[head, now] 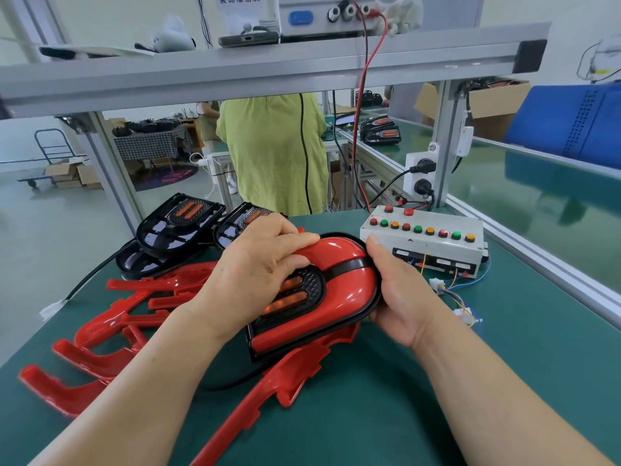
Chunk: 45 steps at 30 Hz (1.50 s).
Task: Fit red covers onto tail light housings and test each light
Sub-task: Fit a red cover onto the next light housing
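Over the table (437,398), your left hand (255,267) grips the red cover (356,284) to seat it; your right hand (401,297) grips the housing (356,318) steady.

two hands (255,267) (400,297), one covered light (353,280), one tester (433,245)

Left side of housing (312,284) behind left hand (255,267); pwr supply (322,15) (top centre) half out of frame.
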Each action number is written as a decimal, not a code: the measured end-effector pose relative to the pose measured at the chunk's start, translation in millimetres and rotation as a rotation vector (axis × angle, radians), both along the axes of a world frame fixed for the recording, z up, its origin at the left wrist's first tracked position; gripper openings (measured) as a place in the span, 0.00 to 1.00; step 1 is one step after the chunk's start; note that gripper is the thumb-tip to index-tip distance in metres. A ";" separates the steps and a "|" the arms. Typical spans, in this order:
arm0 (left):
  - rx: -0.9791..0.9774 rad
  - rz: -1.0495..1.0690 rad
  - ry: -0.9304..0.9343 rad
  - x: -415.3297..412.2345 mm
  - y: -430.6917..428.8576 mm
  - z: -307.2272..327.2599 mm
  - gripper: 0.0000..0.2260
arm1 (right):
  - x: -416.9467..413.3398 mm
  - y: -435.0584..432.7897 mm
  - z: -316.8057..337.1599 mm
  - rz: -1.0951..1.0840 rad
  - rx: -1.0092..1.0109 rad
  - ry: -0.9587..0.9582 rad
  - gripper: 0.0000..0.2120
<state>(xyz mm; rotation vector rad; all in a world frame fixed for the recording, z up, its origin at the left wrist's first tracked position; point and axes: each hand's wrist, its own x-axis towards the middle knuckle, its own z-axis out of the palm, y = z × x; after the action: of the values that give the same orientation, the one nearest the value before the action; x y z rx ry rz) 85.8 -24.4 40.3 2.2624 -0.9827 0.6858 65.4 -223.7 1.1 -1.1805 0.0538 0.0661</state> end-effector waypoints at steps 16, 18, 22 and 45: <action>-0.031 -0.010 0.015 -2.8 -4.0 -5.0 0.15 | 1.2 -1.6 0.3 0.011 0.012 0.001 0.24; -0.017 0.000 -0.014 -3.2 -4.1 -4.6 0.15 | 1.2 -2.7 0.9 -0.004 0.016 0.006 0.23; 0.008 0.016 -0.046 -2.4 -3.4 -4.0 0.15 | 1.4 -4.7 0.5 -0.014 0.030 0.017 0.23; -0.026 0.026 0.079 4.6 -1.9 -13.4 0.16 | 1.3 -3.0 -1.5 -0.001 -0.015 0.059 0.19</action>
<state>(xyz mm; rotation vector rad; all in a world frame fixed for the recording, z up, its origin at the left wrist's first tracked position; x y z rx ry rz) 90.4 -26.2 26.9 2.2653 -0.9035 0.6119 66.7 -226.7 -0.5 -1.1935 0.1072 0.1000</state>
